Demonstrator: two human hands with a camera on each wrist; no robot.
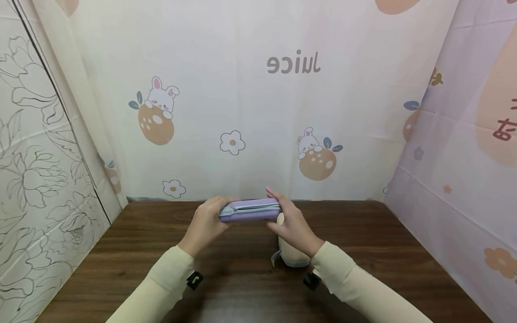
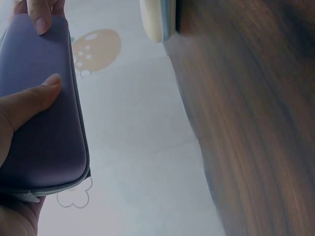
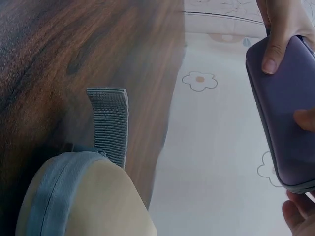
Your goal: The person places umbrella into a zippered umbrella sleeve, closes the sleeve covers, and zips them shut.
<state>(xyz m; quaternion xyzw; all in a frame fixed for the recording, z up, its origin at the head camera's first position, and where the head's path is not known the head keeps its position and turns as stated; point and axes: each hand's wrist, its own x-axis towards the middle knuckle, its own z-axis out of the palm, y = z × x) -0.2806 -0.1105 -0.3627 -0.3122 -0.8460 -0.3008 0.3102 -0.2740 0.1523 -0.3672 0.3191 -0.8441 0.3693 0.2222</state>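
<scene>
The purple case (image 1: pixel 249 217) is held in the air above the table (image 1: pixel 246 291), near its far edge. The left hand (image 1: pixel 208 220) grips its left end and the right hand (image 1: pixel 294 224) its right end, thumbs on one face and fingers reaching round to the other. The step in hand looks like handling the case aloft, its zip (image 1: pixel 258 207) side toward the wearer; whether the zip is fully closed cannot be told. Working the zip would call for one hand to steady the case while the other frees itself; setting it down would call for clearing the cream case (image 1: pixel 292 252) on the table, partly behind the right hand.

On the far cloth (image 1: pixel 262 103), "Juice" (image 1: pixel 293 63) reads mirrored. Red marks (image 1: pixel 505 129) on the right cloth (image 1: pixel 452 179) are unreadable. Neither case shows a legible brand.
</scene>
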